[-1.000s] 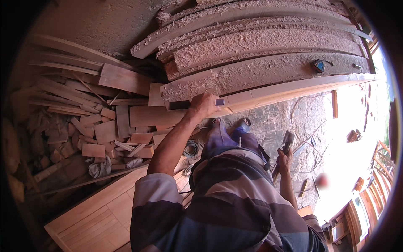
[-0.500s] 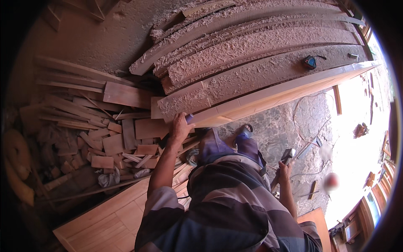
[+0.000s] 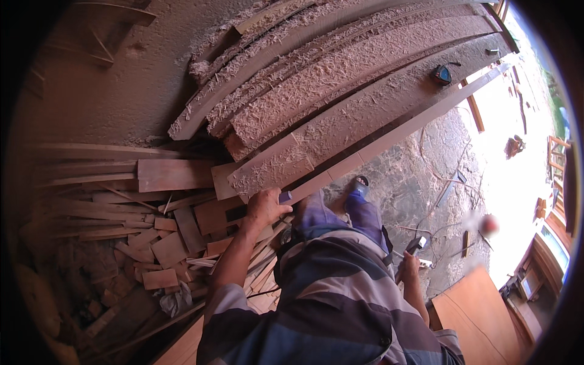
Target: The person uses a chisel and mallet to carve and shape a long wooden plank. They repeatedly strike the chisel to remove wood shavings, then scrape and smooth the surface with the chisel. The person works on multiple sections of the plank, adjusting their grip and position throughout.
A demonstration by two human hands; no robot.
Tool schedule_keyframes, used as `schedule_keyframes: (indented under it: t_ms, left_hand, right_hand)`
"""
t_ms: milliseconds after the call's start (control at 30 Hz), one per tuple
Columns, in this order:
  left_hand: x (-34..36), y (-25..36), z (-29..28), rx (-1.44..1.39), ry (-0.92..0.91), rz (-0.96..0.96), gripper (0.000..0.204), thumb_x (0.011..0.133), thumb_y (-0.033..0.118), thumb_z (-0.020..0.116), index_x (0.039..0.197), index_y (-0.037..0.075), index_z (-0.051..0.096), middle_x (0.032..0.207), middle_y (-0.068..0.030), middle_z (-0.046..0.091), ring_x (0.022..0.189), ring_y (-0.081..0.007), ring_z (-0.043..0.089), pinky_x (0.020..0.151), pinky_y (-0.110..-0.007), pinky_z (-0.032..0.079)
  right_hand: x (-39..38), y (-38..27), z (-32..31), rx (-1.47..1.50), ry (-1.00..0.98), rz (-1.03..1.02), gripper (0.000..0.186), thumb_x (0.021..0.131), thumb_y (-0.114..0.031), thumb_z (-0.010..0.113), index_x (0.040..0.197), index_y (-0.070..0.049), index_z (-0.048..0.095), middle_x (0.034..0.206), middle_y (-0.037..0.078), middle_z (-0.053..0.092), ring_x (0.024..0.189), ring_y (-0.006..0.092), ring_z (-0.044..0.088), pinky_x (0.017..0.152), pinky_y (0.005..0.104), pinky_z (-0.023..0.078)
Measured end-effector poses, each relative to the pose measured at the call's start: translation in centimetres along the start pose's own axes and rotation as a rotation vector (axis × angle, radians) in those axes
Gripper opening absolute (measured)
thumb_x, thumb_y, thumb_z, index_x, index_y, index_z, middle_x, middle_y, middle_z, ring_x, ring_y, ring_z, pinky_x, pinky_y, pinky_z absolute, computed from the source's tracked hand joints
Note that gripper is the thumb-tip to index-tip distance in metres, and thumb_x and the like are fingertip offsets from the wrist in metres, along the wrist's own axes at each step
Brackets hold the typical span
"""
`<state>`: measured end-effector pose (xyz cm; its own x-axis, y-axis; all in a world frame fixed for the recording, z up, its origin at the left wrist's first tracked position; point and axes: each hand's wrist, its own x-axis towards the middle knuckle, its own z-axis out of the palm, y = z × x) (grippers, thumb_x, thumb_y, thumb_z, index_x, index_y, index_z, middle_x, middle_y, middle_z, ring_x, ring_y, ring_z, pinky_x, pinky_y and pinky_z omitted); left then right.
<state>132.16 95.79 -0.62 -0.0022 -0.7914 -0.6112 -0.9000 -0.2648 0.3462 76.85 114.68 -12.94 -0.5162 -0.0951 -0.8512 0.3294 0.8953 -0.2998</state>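
My left hand is closed around a short purple piece, like the end of a handle; the rest of it is hidden in the fist. That hand is beside the near end of a long pale wooden panel, next to a short board strewn with shavings. Low at my right side, my right hand grips a hammer by its handle, metal head up.
Long planks covered in shavings lie ahead, with a tape measure on the nearest. Offcuts are heaped at left. An orange-brown board lies at lower right. A cord crosses the stained floor.
The view has turned, so the planks slant more steeply. A dark gap now shows between the panel and the nearest plank, and less of the panel's face is visible. Both hands keep their holds.
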Motion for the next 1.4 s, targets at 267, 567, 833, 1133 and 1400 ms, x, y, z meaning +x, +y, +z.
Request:
schedule_keyframes:
  t_ms: [267, 567, 833, 1133, 1400]
  left_hand:
    - [1.1, -1.5, 0.3, 0.090, -0.081, 0.294, 0.053, 0.079, 0.045, 0.084, 0.107, 0.005, 0.062, 0.108, -0.0202, 0.071, 0.103, -0.0390, 0.069, 0.086, -0.049, 0.058]
    - [3.1, -2.7, 1.0, 0.137, -0.230, 0.355, 0.045, 0.077, 0.034, 0.084, 0.102, 0.002, 0.063, 0.094, -0.0180, 0.073, 0.100, -0.0371, 0.070, 0.085, -0.047, 0.059]
    - [3.5, -2.7, 0.3, 0.177, -0.199, 0.346, 0.047, 0.076, 0.040, 0.084, 0.100, 0.004, 0.066, 0.092, -0.0197, 0.071, 0.093, -0.0391, 0.071, 0.082, -0.049, 0.058]
    - [3.8, -0.8, -0.4, 0.313, -0.274, 0.277, 0.053, 0.080, 0.048, 0.078, 0.106, 0.003, 0.068, 0.095, -0.0240, 0.073, 0.094, -0.0436, 0.071, 0.083, -0.054, 0.056]
    - [3.3, -1.0, 0.2, 0.352, -0.178, 0.345, 0.051, 0.078, 0.048, 0.077, 0.098, 0.001, 0.070, 0.090, -0.0260, 0.073, 0.089, -0.0446, 0.071, 0.081, -0.053, 0.055]
  right_hand:
    - [-8.6, 7.7, 4.5, -0.535, -0.050, -0.079, 0.034, 0.087, -0.028, 0.074, 0.108, -0.003, 0.066, 0.094, 0.012, 0.065, 0.082, 0.0230, 0.062, 0.074, 0.0374, 0.047]
    - [-12.4, 8.7, 8.1, -0.427, -0.160, -0.159, 0.015, 0.089, -0.019, 0.073, 0.097, -0.008, 0.066, 0.079, 0.006, 0.061, 0.063, 0.0181, 0.057, 0.056, 0.0354, 0.045]
    - [-13.7, 6.2, 11.2, 0.205, -0.010, 0.046, 0.016, 0.090, -0.014, 0.071, 0.096, -0.013, 0.057, 0.073, 0.002, 0.051, 0.051, 0.0148, 0.049, 0.044, 0.0334, 0.042]
    - [-13.6, 6.4, 13.7, 0.393, -0.076, -0.011, 0.020, 0.090, -0.016, 0.073, 0.098, -0.011, 0.055, 0.074, 0.001, 0.053, 0.051, 0.0141, 0.054, 0.044, 0.0324, 0.046]
    - [-17.5, 8.4, 13.1, 0.484, -0.117, -0.095, 0.020, 0.090, -0.016, 0.072, 0.101, -0.010, 0.057, 0.072, -0.001, 0.053, 0.049, 0.0099, 0.053, 0.043, 0.0279, 0.045]
